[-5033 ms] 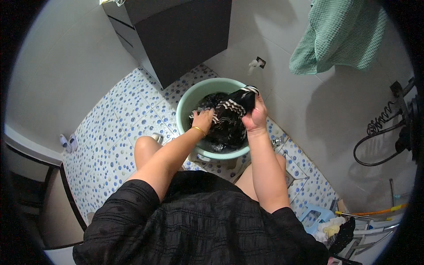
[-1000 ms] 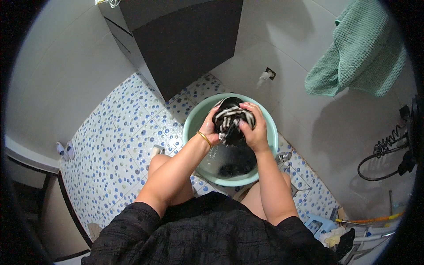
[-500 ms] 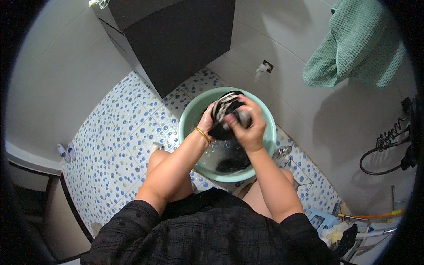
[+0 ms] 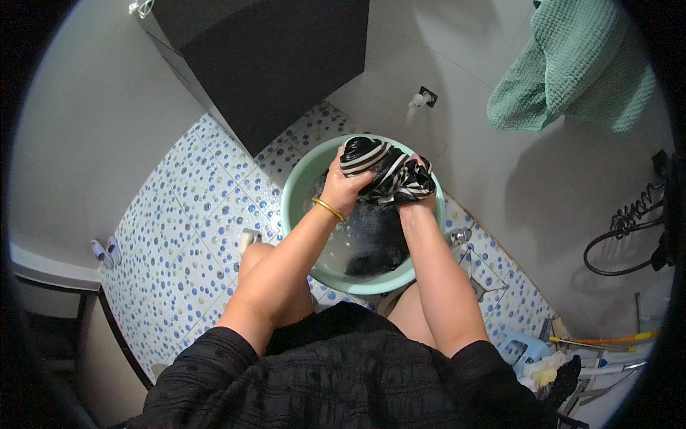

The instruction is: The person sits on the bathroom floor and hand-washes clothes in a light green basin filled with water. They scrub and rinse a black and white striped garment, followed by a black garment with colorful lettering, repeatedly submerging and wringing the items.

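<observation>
A wet black cloth garment with white stripes (image 4: 382, 168) is bunched up between my hands over a pale green basin (image 4: 291, 239). My left hand (image 4: 345, 187) is closed round its left part, the thumb lying across the stripes; a gold bangle (image 4: 329, 209) circles that wrist. At its right end my right hand (image 4: 420, 200) grips the cloth, most of its fingers hidden under the folds. Below, sudsy water fills the basin, and another dark cloth (image 4: 375, 243) lies soaking in it.
A dark cabinet (image 4: 279, 64) stands beyond the basin, near a wall tap (image 4: 421, 99). A green towel (image 4: 572, 71) hangs at the upper right, above a coiled black hose (image 4: 629, 222). Slippers (image 4: 106, 252) lie at the far left on dotted tiles (image 4: 193, 207). Cleaning tools (image 4: 600, 343) crowd the lower right.
My hands have moved apart, and the striped garment is now stretched wider between them. My right hand has turned from lying on top of the cloth to holding it from below.
</observation>
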A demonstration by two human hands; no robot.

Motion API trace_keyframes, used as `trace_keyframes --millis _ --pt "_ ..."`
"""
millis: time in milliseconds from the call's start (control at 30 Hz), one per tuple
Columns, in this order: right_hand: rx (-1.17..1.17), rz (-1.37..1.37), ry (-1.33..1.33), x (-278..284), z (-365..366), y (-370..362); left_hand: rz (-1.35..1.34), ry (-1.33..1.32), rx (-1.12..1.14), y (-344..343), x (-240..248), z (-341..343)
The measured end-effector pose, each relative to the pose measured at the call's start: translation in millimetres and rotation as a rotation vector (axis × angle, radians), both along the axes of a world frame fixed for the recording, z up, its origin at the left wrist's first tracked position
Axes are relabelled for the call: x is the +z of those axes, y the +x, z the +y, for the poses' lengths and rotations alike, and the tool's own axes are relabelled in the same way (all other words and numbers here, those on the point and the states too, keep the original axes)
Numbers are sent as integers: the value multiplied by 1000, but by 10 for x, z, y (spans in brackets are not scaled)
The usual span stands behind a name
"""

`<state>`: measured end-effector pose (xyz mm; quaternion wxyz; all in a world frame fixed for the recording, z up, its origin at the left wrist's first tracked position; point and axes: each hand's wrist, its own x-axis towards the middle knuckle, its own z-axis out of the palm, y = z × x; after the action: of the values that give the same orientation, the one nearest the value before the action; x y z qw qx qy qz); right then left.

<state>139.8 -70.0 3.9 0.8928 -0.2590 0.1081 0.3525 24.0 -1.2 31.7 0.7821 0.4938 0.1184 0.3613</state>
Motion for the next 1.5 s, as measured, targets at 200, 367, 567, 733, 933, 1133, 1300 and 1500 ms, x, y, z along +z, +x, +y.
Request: trace_keyframes --millis 200,367,567,733,933,1133,1300,1500 --pt "600 -567 -211 -251 126 164 212 604 78 -14 -70 185" --pt "767 -684 -121 -353 93 137 284 837 71 -59 20 129" --pt "574 -11 -31 -599 137 227 96 -124 -96 -55 -108 134" --pt "639 -292 35 358 -115 -110 116 -777 -103 -58 -203 373" --pt "326 -1294 -220 265 -72 -247 31 -838 -35 -28 -257 355" --pt "-156 -774 -500 175 50 -378 5 -414 40 -45 -162 88" --pt "8 -329 -295 26 55 -167 5 -137 -11 -110 63 61" --pt "305 -56 -162 -83 142 -59 155 417 -32 -159 67 234"
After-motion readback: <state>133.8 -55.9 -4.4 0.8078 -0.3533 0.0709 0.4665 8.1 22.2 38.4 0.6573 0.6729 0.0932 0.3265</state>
